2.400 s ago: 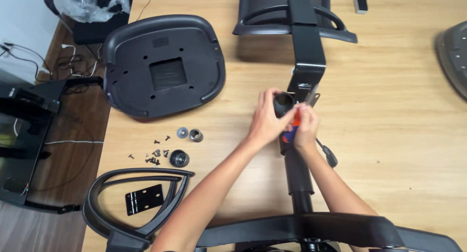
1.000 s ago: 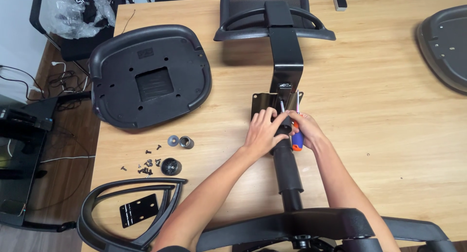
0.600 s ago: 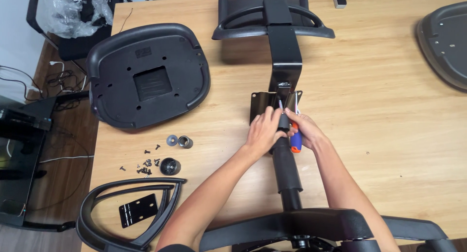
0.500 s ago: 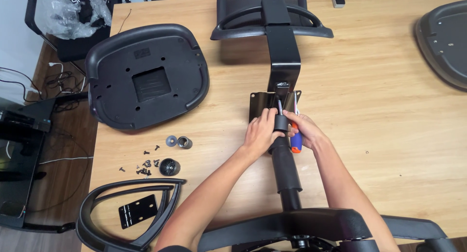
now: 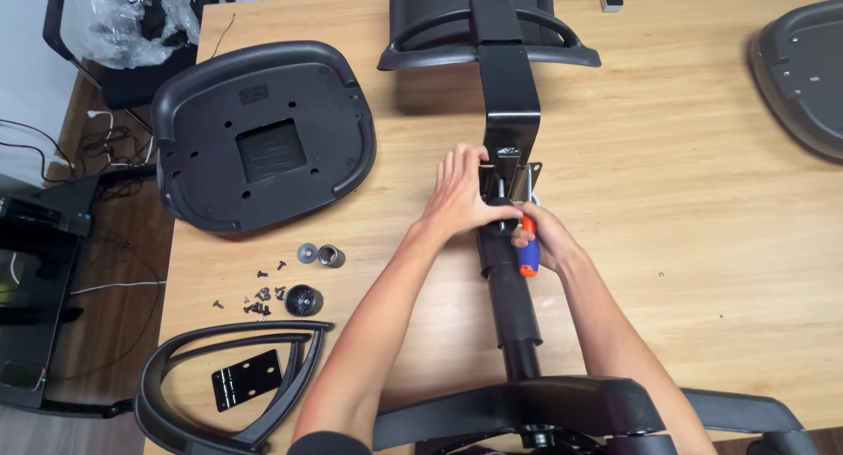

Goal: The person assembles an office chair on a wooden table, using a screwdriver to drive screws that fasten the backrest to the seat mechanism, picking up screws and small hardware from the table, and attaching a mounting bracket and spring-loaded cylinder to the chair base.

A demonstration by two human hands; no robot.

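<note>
Bracing the metal bracket (image 5: 507,178) mid-table with left hand (image 5: 461,196), fingers spread; right hand (image 5: 543,237) gripped the screwdriver (image 5: 527,255). Loose screws (image 5: 259,297), seat pan (image 5: 259,139) and armrest (image 5: 233,380) lay unattached; assembly seemed partway.

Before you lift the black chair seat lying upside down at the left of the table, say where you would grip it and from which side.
Grip the seat by its raised rim on the left edge, coming from the table's open left side. It lies underside up, so the curled lip gives fingers a hold. I would avoid the right edge, which is closer to the left hand working at the metal bracket.
</note>
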